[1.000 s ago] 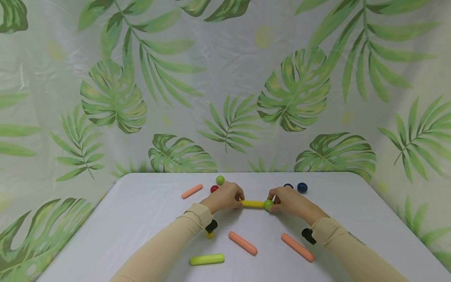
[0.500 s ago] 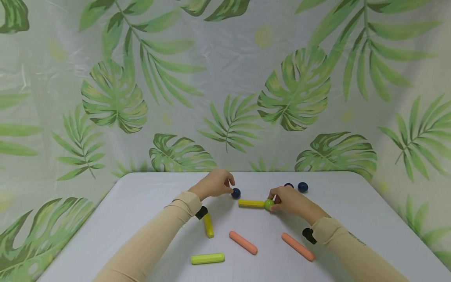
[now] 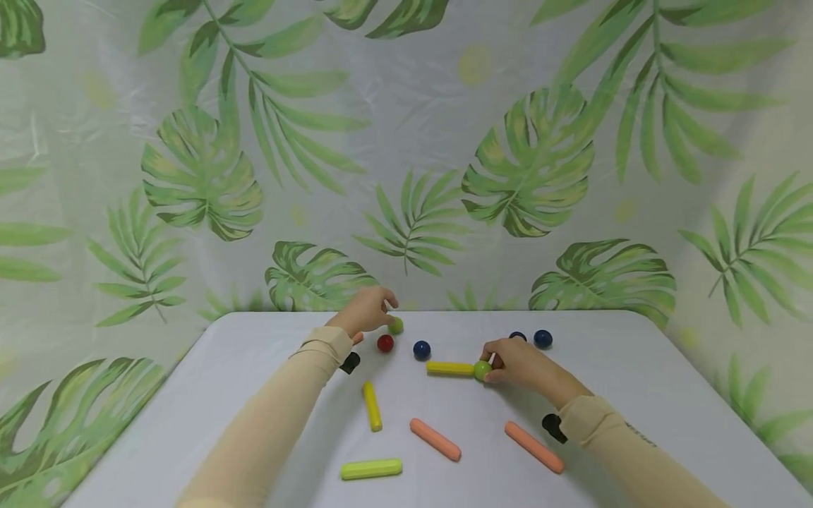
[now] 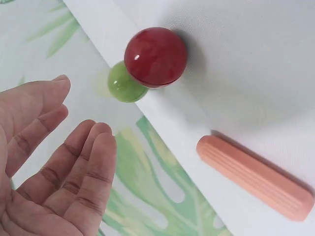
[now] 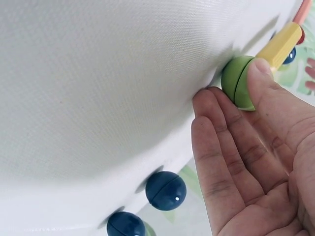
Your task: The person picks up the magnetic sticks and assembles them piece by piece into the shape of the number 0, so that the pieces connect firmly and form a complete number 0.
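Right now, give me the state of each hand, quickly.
Left hand: open, holding nothing.
Right hand: pinching the green ball at one end of a yellow stick.

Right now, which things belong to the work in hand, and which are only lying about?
Seemingly in use:
green ball, pinched by the right hand
yellow stick, its end at that ball
possibly the far green ball, near the left hand

Lying about:
red ball
three blue balls
other yellow stick
lime stick
three orange sticks
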{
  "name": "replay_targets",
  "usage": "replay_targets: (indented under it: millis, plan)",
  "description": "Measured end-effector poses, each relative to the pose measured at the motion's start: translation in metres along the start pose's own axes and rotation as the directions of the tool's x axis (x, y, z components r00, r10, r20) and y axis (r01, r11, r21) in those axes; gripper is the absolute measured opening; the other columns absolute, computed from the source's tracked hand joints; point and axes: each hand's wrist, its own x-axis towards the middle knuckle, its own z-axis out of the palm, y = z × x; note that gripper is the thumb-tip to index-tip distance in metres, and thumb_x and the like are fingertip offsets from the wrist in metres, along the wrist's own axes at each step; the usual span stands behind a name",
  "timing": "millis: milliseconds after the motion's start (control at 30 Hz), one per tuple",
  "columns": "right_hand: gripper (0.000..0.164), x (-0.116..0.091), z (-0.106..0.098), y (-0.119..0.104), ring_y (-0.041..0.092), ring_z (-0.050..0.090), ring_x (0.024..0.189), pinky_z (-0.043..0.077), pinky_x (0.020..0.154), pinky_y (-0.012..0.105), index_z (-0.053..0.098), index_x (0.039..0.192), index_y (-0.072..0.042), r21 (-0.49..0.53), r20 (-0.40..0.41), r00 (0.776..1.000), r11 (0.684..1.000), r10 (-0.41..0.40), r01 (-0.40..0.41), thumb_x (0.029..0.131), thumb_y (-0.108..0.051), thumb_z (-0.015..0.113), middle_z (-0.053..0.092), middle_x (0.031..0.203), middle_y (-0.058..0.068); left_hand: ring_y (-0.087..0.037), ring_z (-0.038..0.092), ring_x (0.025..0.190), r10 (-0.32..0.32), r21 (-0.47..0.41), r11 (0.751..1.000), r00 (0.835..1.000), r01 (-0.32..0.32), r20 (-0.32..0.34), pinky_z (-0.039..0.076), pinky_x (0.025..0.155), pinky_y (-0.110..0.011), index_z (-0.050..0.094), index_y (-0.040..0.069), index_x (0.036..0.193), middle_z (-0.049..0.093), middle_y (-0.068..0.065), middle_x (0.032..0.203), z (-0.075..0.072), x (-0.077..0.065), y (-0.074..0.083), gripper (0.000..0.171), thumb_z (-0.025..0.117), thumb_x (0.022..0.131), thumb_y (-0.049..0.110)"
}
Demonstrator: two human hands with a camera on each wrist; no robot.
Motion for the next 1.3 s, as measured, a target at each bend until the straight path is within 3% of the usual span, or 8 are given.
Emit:
replay_targets:
  millis: [200, 367, 467, 733, 1067, 1167, 1300]
  plan:
    - [0.021, 0.001, 0.004, -0.003, 0.009, 0.06, 0.074, 0.054, 0.07, 0.029, 0.075, 0.106, -0.008, 0.017, 0.006, 1.0, 1.0, -0.01, 0.01, 0.091, -0.014, 0.087, 0.07, 0.084, 0.0, -0.029, 0.071, 0.111, -0.063, -0.011, 0.998, 0.998, 0.063, -0.027, 0.06, 0.096, -0.042, 0.075, 0.003, 0.127, 0.075, -0.018, 0.126, 0.011, 0.009, -0.01, 0.033, 0.082, 0.096, 0.013]
    - [0.02, 0.0, 0.005, -0.004, 0.009, 0.059, 0.073, 0.052, 0.068, 0.028, 0.075, 0.106, -0.009, 0.01, -0.003, 1.0, 1.0, -0.006, 0.006, 0.091, -0.014, 0.087, 0.069, 0.082, -0.001, -0.038, 0.063, 0.134, -0.134, -0.067, 0.989, 0.991, 0.132, -0.017, 0.052, 0.114, -0.05, 0.073, 0.0, 0.131, 0.068, -0.02, 0.143, 0.019, 0.013, -0.012, 0.04, 0.082, 0.095, 0.015]
    - [0.019, 0.0, 0.005, -0.005, 0.009, 0.058, 0.072, 0.051, 0.067, 0.027, 0.074, 0.106, -0.009, -0.002, -0.005, 1.0, 1.0, -0.008, 0.008, 0.091, -0.014, 0.086, 0.068, 0.081, -0.001, -0.039, 0.06, 0.139, -0.181, -0.094, 0.979, 0.984, 0.179, -0.007, 0.049, 0.117, -0.052, 0.072, 0.0, 0.133, 0.065, -0.02, 0.147, 0.022, 0.014, -0.013, 0.043, 0.083, 0.094, 0.016]
    - [0.018, 0.0, 0.003, -0.007, 0.009, 0.058, 0.071, 0.051, 0.067, 0.028, 0.073, 0.105, -0.009, -0.003, 0.0, 1.0, 1.0, -0.008, 0.008, 0.092, -0.013, 0.085, 0.068, 0.081, 0.0, -0.031, 0.068, 0.115, -0.199, -0.102, 0.975, 0.98, 0.197, -0.009, 0.06, 0.095, -0.043, 0.074, 0.001, 0.131, 0.069, -0.019, 0.142, 0.03, 0.018, -0.015, 0.042, 0.084, 0.092, 0.014]
    - [0.018, -0.001, 0.001, -0.008, 0.01, 0.058, 0.072, 0.051, 0.068, 0.028, 0.073, 0.105, -0.009, -0.002, 0.004, 1.0, 1.0, 0.002, -0.002, 0.092, -0.013, 0.085, 0.068, 0.081, 0.0, -0.02, 0.062, 0.091, -0.214, -0.088, 0.973, 0.977, 0.212, -0.021, 0.052, 0.074, -0.029, 0.078, 0.004, 0.125, 0.073, -0.016, 0.133, 0.037, 0.025, -0.011, 0.035, 0.084, 0.091, 0.012]
    - [0.019, -0.002, -0.001, -0.009, 0.01, 0.057, 0.072, 0.052, 0.069, 0.028, 0.073, 0.106, -0.009, -0.004, 0.007, 1.0, 1.0, 0.008, -0.008, 0.092, -0.013, 0.085, 0.068, 0.082, 0.0, -0.019, 0.061, 0.091, -0.213, -0.083, 0.974, 0.977, 0.211, -0.027, 0.052, 0.076, -0.029, 0.078, 0.004, 0.124, 0.074, -0.016, 0.132, 0.038, 0.025, -0.01, 0.034, 0.084, 0.091, 0.011]
    - [0.019, -0.003, -0.002, -0.009, 0.011, 0.057, 0.072, 0.052, 0.069, 0.029, 0.073, 0.106, -0.008, -0.008, 0.006, 1.0, 1.0, 0.01, -0.01, 0.092, -0.013, 0.085, 0.068, 0.082, 0.0, -0.022, 0.062, 0.1, -0.221, -0.096, 0.971, 0.975, 0.217, -0.034, 0.056, 0.089, -0.035, 0.078, 0.003, 0.124, 0.073, -0.017, 0.135, 0.038, 0.022, -0.008, 0.034, 0.083, 0.092, 0.009]
